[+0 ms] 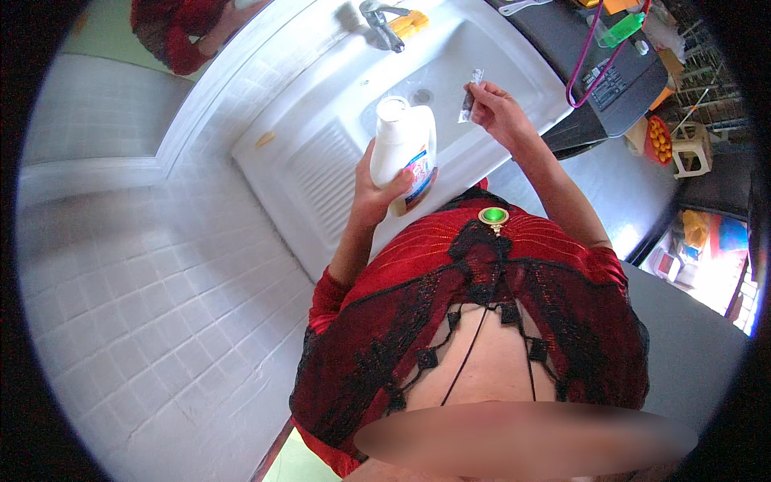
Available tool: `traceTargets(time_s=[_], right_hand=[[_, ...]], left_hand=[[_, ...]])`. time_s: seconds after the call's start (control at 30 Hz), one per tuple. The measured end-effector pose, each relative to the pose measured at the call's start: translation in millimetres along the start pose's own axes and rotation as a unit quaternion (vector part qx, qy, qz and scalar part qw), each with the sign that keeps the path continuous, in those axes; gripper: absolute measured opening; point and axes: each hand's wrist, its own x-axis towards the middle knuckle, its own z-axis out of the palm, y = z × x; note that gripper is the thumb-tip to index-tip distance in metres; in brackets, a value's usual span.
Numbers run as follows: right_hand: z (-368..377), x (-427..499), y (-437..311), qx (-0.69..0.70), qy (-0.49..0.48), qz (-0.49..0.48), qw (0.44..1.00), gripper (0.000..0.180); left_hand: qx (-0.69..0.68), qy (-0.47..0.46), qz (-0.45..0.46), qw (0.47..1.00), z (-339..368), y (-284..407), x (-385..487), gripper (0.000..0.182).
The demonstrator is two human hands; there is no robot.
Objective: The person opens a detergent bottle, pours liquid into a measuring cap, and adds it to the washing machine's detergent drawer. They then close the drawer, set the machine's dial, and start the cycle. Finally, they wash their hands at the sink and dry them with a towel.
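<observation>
My left hand grips a white plastic bottle with a side handle and a printed label, held upright over the near part of a white ceramic sink. The bottle's top faces up towards the camera; whether it is capped I cannot tell. To its right, my right hand pinches a small clear plastic sachet with dark contents between thumb and fingers, above the basin. The sink's drain shows between the two hands. Ribbed washboard grooves run along the sink's left part.
A metal faucet stands at the sink's back beside a yellow-orange cloth. A small yellowish piece lies on the left rim. Right of the sink are a dark appliance, a purple cord loop, a green bottle and a pale stool. Tiled wall borders the left.
</observation>
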Motion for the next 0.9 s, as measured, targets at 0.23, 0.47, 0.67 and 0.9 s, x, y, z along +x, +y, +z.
traceTargets(time_s=[0.23,0.47,0.67,0.9], right_hand=[[-3,-6,0,-0.042,0.016,0.009,0.999,0.024],[6,-10,-16,-0.066,-0.054,0.011,0.996,0.031],[4,-8,-18,-0.121,-0.065,-0.054,0.989,0.035],[5,-5,-28,-0.291,0.041,-0.069,0.953,0.025]], left_hand=[[0.008,0.005,-0.012,1.0,2,-4,-2,0.068],[-0.002,0.029,-0.012,0.999,13,-1,-5,0.069],[0.005,0.033,-0.029,0.999,16,2,-4,0.071],[0.011,0.01,-0.038,0.999,19,9,1,0.074]])
